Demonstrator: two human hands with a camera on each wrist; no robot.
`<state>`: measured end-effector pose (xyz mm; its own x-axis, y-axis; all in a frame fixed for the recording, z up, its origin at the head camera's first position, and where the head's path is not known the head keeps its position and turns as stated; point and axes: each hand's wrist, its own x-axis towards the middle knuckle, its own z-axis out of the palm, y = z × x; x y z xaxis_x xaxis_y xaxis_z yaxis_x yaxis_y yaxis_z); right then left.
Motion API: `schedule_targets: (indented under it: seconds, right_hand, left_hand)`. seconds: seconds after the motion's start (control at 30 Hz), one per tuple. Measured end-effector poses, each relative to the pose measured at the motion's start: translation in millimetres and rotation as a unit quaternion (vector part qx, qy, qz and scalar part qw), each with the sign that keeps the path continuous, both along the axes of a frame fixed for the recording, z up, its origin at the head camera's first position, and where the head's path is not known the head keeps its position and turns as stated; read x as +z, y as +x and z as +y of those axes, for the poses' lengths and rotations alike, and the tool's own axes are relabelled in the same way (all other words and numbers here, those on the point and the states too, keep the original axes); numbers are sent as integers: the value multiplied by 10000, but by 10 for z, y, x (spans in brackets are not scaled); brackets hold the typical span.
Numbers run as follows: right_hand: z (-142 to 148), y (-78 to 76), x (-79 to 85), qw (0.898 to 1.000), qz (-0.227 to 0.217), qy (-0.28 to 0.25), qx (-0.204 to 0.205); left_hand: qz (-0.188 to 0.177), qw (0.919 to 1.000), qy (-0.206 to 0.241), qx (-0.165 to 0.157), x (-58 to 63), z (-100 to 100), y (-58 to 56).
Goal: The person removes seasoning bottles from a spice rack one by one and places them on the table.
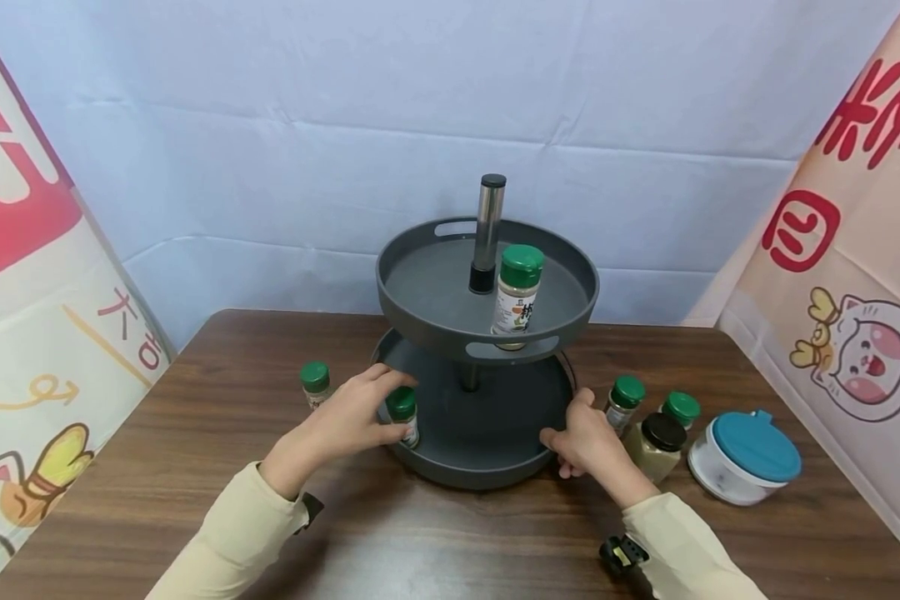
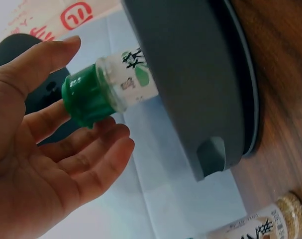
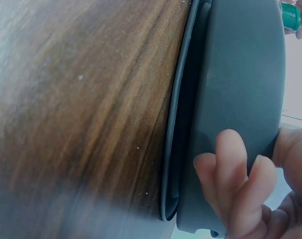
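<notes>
A dark grey two-tier round tray stand (image 1: pixel 487 475) stands on the table with a metal post at its centre. A green-capped seasoning jar (image 1: pixel 402 407) is upright in the lower tray at its left side. My left hand (image 1: pixel 348 412) is around that jar's cap (image 2: pixel 86 97), fingers spread and thumb apart from it; whether a finger touches the cap I cannot tell. My right hand (image 1: pixel 581 437) grips the lower tray's right rim, thumb over the edge and curled fingers (image 3: pixel 230 159) against the outer wall. Another green-capped jar (image 1: pixel 517 296) stands in the upper tray.
Left of the stand is a green-capped jar (image 1: pixel 316 382), partly behind my left hand. On the right stand two green-capped jars (image 1: pixel 626 396) (image 1: pixel 681 408), a black-capped jar (image 1: pixel 656 446) and a clear container with a blue lid (image 1: pixel 750 458). A pale cloth (image 1: pixel 307 183) hangs behind the wooden table (image 1: pixel 217 383).
</notes>
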<state>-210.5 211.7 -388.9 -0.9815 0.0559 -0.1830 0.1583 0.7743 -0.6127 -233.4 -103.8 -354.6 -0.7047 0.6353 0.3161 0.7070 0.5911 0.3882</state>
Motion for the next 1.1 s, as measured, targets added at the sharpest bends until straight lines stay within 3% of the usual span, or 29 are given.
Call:
schedule_targets:
  seconds: [0.2, 0.73, 0.93, 1.1]
  right_hand:
    - [-8, 3, 11, 10000, -54, -8, -19]
    - [-1, -2, -12, 10000, -63, -9, -25]
    - [0, 13, -11, 10000, -63, 11, -23]
    - [-3, 10, 1, 10000, -46, 15, -23]
  left_hand:
    - [85, 9997, -27, -236, -39, 58, -22]
    - [215, 9992, -37, -347, -67, 61, -48]
    - [211, 9992, 61, -333, -27, 46, -30]
    - [392, 9985, 340, -192, 77, -14, -13]
